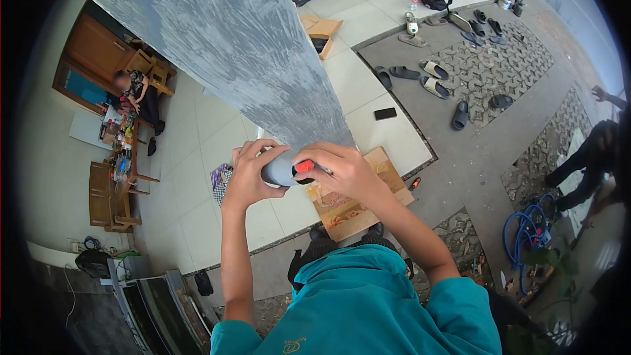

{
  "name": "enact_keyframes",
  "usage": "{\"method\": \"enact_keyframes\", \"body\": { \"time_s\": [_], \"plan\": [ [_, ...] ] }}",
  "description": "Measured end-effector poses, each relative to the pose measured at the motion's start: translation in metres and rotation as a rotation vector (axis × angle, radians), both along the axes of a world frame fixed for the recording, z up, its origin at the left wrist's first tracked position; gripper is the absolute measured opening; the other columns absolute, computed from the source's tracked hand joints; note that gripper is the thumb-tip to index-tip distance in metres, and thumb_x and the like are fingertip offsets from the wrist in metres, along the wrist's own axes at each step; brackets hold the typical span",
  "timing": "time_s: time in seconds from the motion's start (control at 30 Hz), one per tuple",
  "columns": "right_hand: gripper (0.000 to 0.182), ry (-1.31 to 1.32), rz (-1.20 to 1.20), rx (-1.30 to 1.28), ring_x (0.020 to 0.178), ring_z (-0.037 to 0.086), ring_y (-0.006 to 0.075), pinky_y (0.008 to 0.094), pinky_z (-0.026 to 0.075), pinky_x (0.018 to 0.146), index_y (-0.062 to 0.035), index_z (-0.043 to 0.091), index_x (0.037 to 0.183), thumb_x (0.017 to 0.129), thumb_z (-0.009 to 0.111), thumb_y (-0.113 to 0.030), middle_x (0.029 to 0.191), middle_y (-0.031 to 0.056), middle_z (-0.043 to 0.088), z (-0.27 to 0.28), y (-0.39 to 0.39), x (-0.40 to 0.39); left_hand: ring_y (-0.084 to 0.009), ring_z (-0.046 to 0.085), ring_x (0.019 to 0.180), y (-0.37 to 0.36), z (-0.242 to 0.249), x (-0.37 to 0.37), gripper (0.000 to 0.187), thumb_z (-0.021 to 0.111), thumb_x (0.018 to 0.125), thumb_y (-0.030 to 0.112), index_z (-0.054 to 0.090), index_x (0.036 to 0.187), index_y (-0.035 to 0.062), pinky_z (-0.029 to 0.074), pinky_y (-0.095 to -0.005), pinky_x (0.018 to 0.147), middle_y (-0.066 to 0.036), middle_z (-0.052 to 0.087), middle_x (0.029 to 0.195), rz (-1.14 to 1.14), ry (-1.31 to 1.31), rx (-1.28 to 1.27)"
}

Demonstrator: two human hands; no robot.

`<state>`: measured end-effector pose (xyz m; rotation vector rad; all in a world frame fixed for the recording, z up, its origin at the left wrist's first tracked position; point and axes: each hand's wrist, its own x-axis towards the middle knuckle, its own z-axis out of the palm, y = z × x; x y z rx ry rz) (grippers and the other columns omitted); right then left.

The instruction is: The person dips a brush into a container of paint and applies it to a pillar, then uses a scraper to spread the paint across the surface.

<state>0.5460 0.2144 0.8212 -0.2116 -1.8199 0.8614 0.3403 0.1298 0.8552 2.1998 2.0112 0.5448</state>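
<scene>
My left hand (248, 174) is curled around a smooth grey rounded object (279, 170), perhaps a container; its exact kind does not show. Close against it, the fingers of my right hand (343, 170) grip a small tool with a red-orange end (303, 166) and a black part beneath. The rest of that tool is hidden by my fingers. Just beyond both hands rises a square pillar (223, 40), its face covered in streaky grey coating. Below my right hand, a flattened cardboard sheet (358, 214) with pale smears lies at my feet.
A phone (385, 113) lies on the tiles at right, near several sandals (435, 87). A red-and-black tool (415, 184) lies beside the cardboard. Blue hose (519, 240) coils at far right near another person's legs (585, 164). At left, a person (138, 95) sits by a cluttered table (135, 151).
</scene>
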Motion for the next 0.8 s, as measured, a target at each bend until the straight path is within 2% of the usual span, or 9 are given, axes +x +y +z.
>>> {"method": "enact_keyframes", "body": {
  "time_s": [0.23, 0.33, 0.43, 0.5, 0.63, 0.73, 0.8],
  "plan": [
    [0.026, 0.027, 0.052, 0.004, 0.079, 0.068, 0.0232, 0.0314, 0.056, 0.065, -0.0053, 0.067, 0.096, 0.072, 0.077, -0.002, 0.093, 0.0077, 0.069, -0.006, 0.003, 0.001, -0.0217, 0.055, 0.097, -0.002, 0.001, 0.001, 0.077, 0.083, 0.037, 0.015, 0.07, 0.113, 0.021, 0.035, -0.0371, 0.091, 0.001, 0.06, 0.11, -0.013, -0.008, -0.004],
    [0.027, -0.042, 0.163, -0.02, 0.08, 0.069, 0.0236, 0.0314, 0.056, 0.066, -0.0051, 0.066, 0.096, 0.072, 0.076, 0.0, 0.093, 0.0082, 0.069, -0.007, 0.004, 0.0, -0.0223, 0.055, 0.099, -0.004, -0.002, -0.003, 0.078, 0.083, 0.038, 0.015, 0.07, 0.114, 0.0214, 0.035, -0.0375, 0.091, 0.001, 0.06, 0.11, -0.013, -0.018, -0.012],
    [0.027, -0.008, 0.138, -0.011, 0.079, 0.069, 0.0234, 0.0313, 0.056, 0.066, -0.0047, 0.066, 0.096, 0.072, 0.076, 0.001, 0.093, 0.0083, 0.069, -0.005, 0.001, -0.004, -0.0231, 0.054, 0.101, -0.007, 0.0, -0.005, 0.078, 0.083, 0.038, 0.015, 0.07, 0.115, 0.0216, 0.035, -0.0379, 0.092, 0.001, 0.06, 0.111, -0.002, -0.023, -0.018],
    [0.024, 0.038, 0.065, -0.02, 0.075, 0.066, 0.0256, 0.0325, 0.055, 0.064, -0.0052, 0.065, 0.097, 0.075, 0.077, -0.007, 0.092, 0.008, 0.068, -0.01, -0.003, -0.009, -0.0234, 0.054, 0.102, -0.008, 0.001, -0.006, 0.079, 0.083, 0.038, 0.015, 0.07, 0.115, 0.0216, 0.035, -0.0381, 0.092, 0.0, 0.06, 0.111, 0.011, -0.028, -0.023],
    [0.026, 0.051, 0.009, -0.001, 0.075, 0.067, 0.025, 0.0318, 0.056, 0.063, -0.0037, 0.067, 0.095, 0.073, 0.079, -0.008, 0.091, 0.0091, 0.069, -0.013, -0.01, -0.012, -0.0232, 0.053, 0.103, -0.01, 0.001, -0.007, 0.079, 0.084, 0.037, 0.016, 0.07, 0.115, 0.0222, 0.034, -0.0373, 0.092, 0.001, 0.06, 0.111, 0.021, -0.017, -0.054],
    [0.027, 0.107, -0.091, 0.031, 0.073, 0.068, 0.0235, 0.0311, 0.055, 0.061, -0.0011, 0.068, 0.094, 0.072, 0.081, -0.007, 0.089, 0.0106, 0.069, -0.018, -0.016, -0.013, -0.0232, 0.052, 0.101, -0.009, -0.002, -0.01, 0.079, 0.083, 0.038, 0.018, 0.07, 0.115, 0.023, 0.034, -0.0368, 0.091, 0.001, 0.06, 0.111, 0.012, -0.013, -0.051],
    [0.026, 0.086, -0.13, -0.004, 0.076, 0.069, 0.0231, 0.0306, 0.056, 0.064, 0.0022, 0.067, 0.093, 0.07, 0.08, 0.0, 0.087, 0.0129, 0.07, -0.021, -0.018, -0.013, -0.0233, 0.052, 0.101, -0.008, -0.006, -0.01, 0.078, 0.083, 0.038, 0.019, 0.07, 0.115, 0.0235, 0.034, -0.0367, 0.091, 0.001, 0.059, 0.111, 0.008, 0.005, -0.031]
  ]
}}
